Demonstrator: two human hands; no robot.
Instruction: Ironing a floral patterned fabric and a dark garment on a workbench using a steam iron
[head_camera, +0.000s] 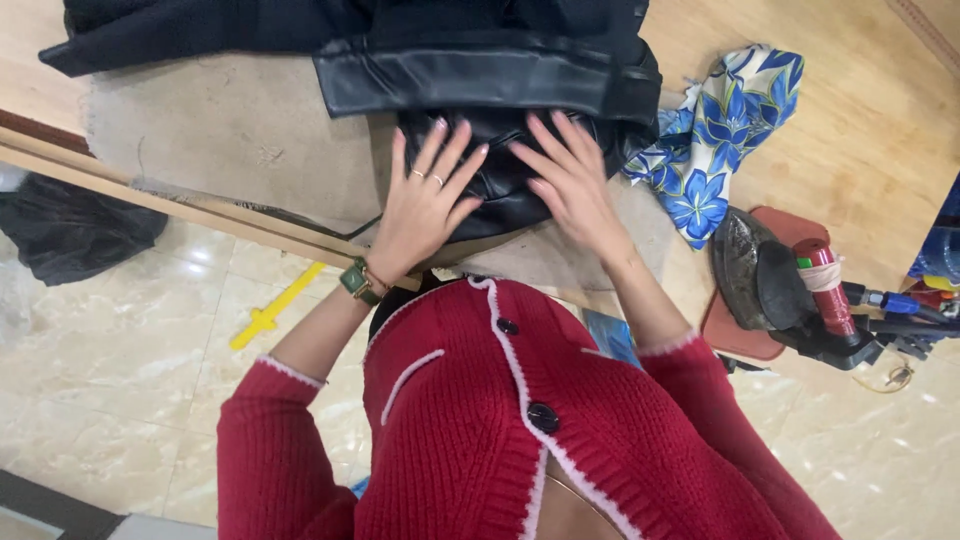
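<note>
**Both palms flat on a black garment**

My left hand (425, 205) lies spread on the black leather garment (490, 90), fingers splayed and pointing away from me, two rings on them and a green watch (357, 280) at the wrist. My right hand (570, 180) lies just beside it, also flat and open, fingertips toward the folded leather band. Neither hand grasps anything; both only press down on the glossy cloth. The garment sits on the padded table (240, 130), near its front edge, directly ahead of my red cardigan (520, 430). To the right lie a blue floral cloth (725, 130), touching the garment, and farther right an iron (760, 275) on a red pad.
</note>
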